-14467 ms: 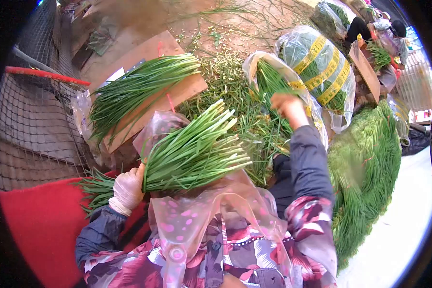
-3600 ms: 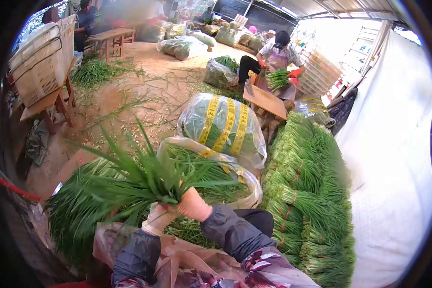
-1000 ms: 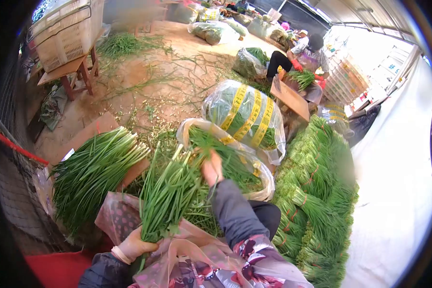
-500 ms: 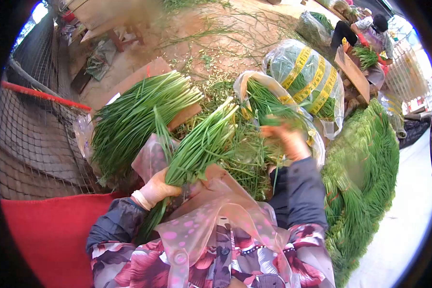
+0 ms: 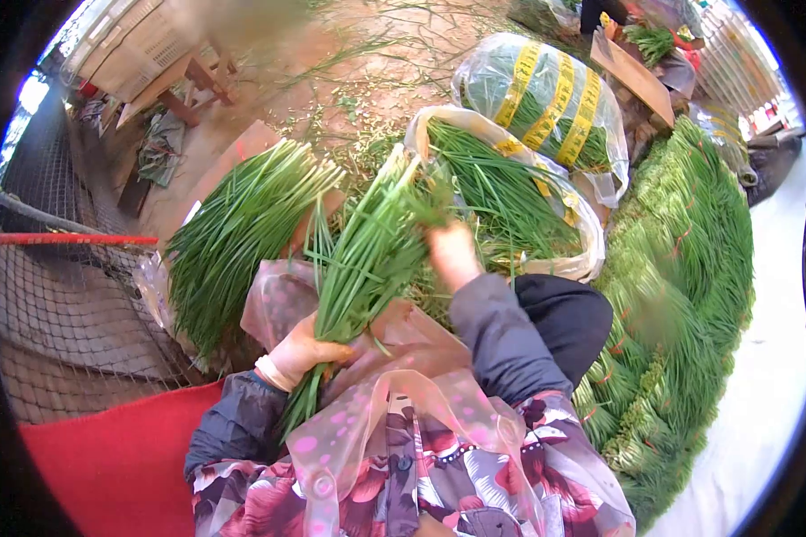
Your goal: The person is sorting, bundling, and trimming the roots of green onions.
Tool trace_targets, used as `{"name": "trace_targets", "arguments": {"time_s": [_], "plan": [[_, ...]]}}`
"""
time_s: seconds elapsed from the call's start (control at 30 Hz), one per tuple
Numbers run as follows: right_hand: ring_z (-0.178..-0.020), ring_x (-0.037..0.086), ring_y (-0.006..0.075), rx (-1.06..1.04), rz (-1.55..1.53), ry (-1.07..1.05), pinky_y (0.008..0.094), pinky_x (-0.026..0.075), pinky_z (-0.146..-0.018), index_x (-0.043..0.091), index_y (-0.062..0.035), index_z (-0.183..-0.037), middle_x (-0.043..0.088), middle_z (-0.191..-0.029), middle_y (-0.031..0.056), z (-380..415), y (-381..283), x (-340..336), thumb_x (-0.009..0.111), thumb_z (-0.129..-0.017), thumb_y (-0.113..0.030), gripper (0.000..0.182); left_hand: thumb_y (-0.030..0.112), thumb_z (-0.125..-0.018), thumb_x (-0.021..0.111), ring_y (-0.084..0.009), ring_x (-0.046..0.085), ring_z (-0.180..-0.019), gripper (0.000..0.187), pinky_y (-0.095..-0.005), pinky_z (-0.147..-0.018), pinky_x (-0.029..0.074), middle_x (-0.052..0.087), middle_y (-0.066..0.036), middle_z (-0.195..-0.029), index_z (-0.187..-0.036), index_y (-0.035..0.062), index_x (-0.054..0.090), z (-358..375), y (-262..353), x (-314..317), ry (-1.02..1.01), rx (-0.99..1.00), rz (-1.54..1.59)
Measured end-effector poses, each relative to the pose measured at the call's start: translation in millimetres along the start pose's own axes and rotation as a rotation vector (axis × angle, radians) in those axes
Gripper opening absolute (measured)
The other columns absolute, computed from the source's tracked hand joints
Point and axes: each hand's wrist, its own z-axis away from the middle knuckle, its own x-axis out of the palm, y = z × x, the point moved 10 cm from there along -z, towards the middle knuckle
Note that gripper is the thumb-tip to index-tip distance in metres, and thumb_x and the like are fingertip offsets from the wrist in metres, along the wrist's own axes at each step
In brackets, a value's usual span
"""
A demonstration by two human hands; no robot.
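Observation:
My left hand (image 5: 306, 351) is closed round the lower, leafy part of a bunch of garlic chives (image 5: 364, 246), held over my lap with the pale stem ends pointing up and away. Just right of that bunch is my right hand (image 5: 454, 253), its fingers curled and partly blurred. A smeared tuft of green chive leaves (image 5: 432, 204) shows at its fingertips, close against the bunch. Beyond my left hand lies a larger pile of chives (image 5: 246, 228), on a brown board. An open clear bag (image 5: 591, 234) with chives inside stands beyond my right hand.
A full plastic bag with yellow tape (image 5: 546, 106) sits behind the open one. Tied chives (image 5: 681, 295) form a long heap along the right. Netting (image 5: 72, 331) and a red cloth (image 5: 121, 456) are at left. Another person is partly visible at the top right.
My right hand has moved left from the open bag to the side of the held bunch, with green leaves at its fingers. The left hand still grips the bunch. The view has shifted.

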Motion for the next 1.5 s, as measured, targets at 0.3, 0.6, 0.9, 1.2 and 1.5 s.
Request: {"name": "trace_targets", "arguments": {"time_s": [0.3,0.6,0.9,1.2,1.5], "plan": [[-0.077,0.062,0.0194,0.240,-0.106,-0.150,0.0321,0.049,-0.070,0.064,-0.0052,-0.106,0.068,-0.087,0.0096,-11,-25,-155,0.065,-0.086,-0.032,0.034,-0.003,-0.076,0.065,-0.0106,0.057,-0.068,0.045,-0.0263,-0.060,0.045,0.062,-0.003,-0.083,-0.119,0.0037,0.055,51,-19,8,-0.116,-0.273,0.128],[-0.076,0.063,0.0356,-0.085,0.385,-0.157,0.0407,0.052,-0.071,0.065,0.0028,-0.099,0.065,-0.082,0.0230,5,-49,-24,0.064,-0.075,-0.016,0.031,-0.001,-0.075,0.068,-0.0118,0.056,-0.062,0.032,-0.0248,-0.056,0.044,0.061,-0.003,-0.077,-0.106,0.0031,0.061,52,-21,2,-0.108,-0.350,0.057],[-0.074,0.053,0.0143,0.468,-0.475,-0.500,0.0277,0.040,-0.058,0.058,-0.0046,-0.118,0.065,-0.097,0.0046,73,-44,-24,0.072,-0.074,-0.054,0.068,0.012,-0.076,0.071,-0.0126,0.055,-0.048,0.023,-0.0259,-0.044,0.043,0.059,-0.003,-0.066,-0.096,0.0048,0.060,10,-15,-14,0.017,-0.167,0.134],[-0.061,0.050,0.0056,0.446,-0.645,-0.713,0.0204,0.034,-0.045,0.059,-0.0039,-0.110,0.061,-0.080,-0.0001,134,-136,37,0.070,-0.081,-0.028,0.039,-0.004,-0.073,0.070,-0.0084,0.058,-0.066,0.053,-0.0241,-0.047,0.045,0.063,0.001,-0.096,-0.122,0.0100,0.054,-37,17,10,0.089,0.122,-0.038],[-0.053,0.047,0.0216,0.349,-1.344,-0.022,0.0399,0.046,-0.054,0.053,-0.0121,-0.088,0.045,-0.062,0.0029,-10,36,-138,0.057,-0.086,-0.030,0.018,-0.001,-0.071,0.069,-0.0119,0.053,-0.045,0.039,-0.0246,-0.041,0.042,0.061,-0.003,-0.071,-0.109,0.0026,0.059,21,-8,-29,0.085,-0.191,-0.005]]}}
